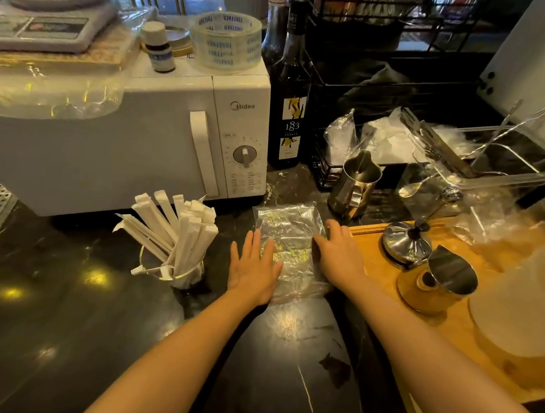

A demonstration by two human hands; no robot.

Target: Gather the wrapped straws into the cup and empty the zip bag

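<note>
A clear zip bag (289, 239) lies flat on the dark counter, with no straws visible inside it. My left hand (254, 266) rests palm down on its left edge, fingers spread. My right hand (338, 254) lies flat on its right edge, fingers apart. Left of the bag stands a clear cup (176, 272) holding several white paper-wrapped straws (176, 228) that fan upward. Neither hand grips anything.
A white microwave (134, 138) stands behind the cup, with a tape roll (226, 43) and small bottle (159, 48) on top. A dark syrup bottle (290, 88), steel pitchers (356, 184) (446, 279), a wooden tray (376, 265) and a clear cutlery bin (494, 154) crowd the right.
</note>
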